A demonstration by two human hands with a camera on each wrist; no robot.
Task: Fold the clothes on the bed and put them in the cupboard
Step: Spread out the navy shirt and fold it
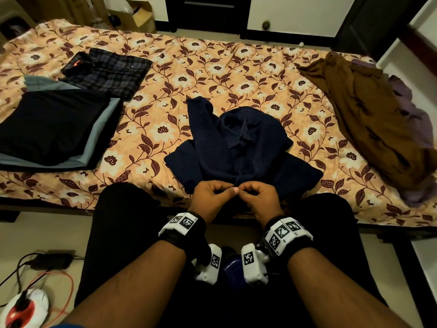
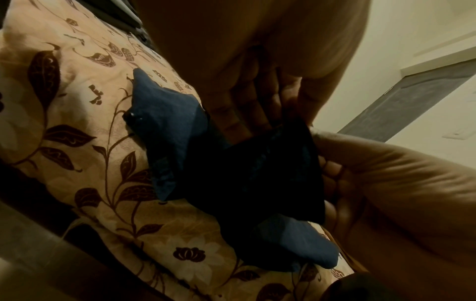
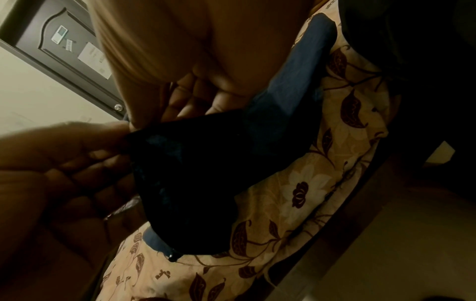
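A navy button-up shirt (image 1: 238,147) lies front-up on the floral bedsheet (image 1: 201,67), collar away from me. My left hand (image 1: 214,194) and right hand (image 1: 256,194) meet at its near hem, each pinching the front placket where the two edges join. In the left wrist view the dark shirt fabric (image 2: 247,179) hangs between my left hand's fingers (image 2: 247,106) and the other hand's. In the right wrist view the navy cloth (image 3: 195,179) is likewise pinched at the right hand's fingers (image 3: 195,95). Hem buttons show near the bed edge.
Folded clothes sit at the left: a plaid shirt (image 1: 108,72) and a black garment on grey-blue cloth (image 1: 49,129). A brown garment (image 1: 369,119) and purple cloth (image 1: 416,119) lie crumpled at right. Cables and a red-white device (image 1: 23,308) lie on the floor.
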